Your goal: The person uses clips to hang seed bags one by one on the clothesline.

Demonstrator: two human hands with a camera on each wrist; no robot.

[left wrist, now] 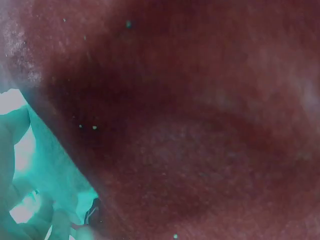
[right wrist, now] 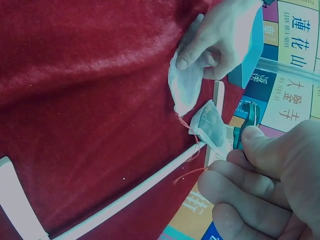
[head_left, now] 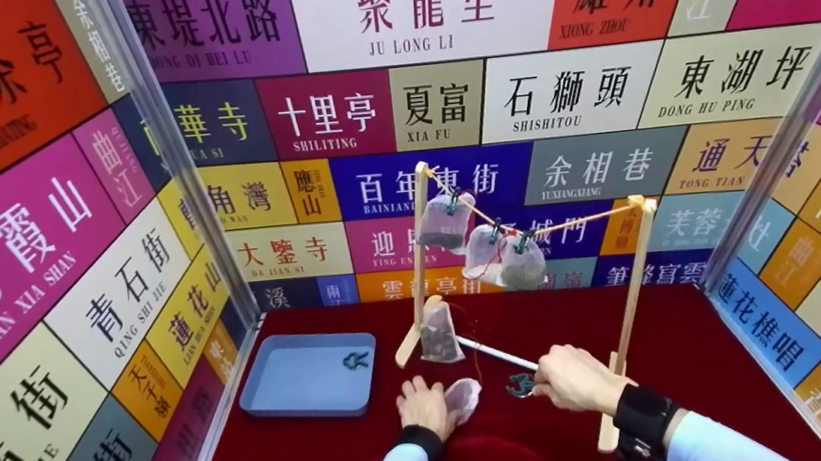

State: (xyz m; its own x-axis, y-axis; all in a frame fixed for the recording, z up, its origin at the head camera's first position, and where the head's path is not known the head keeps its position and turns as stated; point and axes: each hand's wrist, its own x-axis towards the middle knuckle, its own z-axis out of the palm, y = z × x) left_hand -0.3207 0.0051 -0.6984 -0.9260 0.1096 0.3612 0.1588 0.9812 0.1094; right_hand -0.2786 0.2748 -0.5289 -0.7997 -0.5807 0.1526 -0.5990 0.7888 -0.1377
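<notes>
My left hand is down at the red cloth, holding a small white mesh drawstring bag between thumb and fingers; in the right wrist view, red string trails from the bag. To the right, my right hand pinches a green clip between thumb and index finger, close above the cloth. Three filled mesh bags hang from a cord by similar green clips. Another filled bag stands against the left wooden post. Left wrist view is mostly red cloth.
A blue tray with a green clip inside sits at the left. The right wooden post rises just beyond my right hand. A white rod runs low between the posts. Printed panels enclose the table.
</notes>
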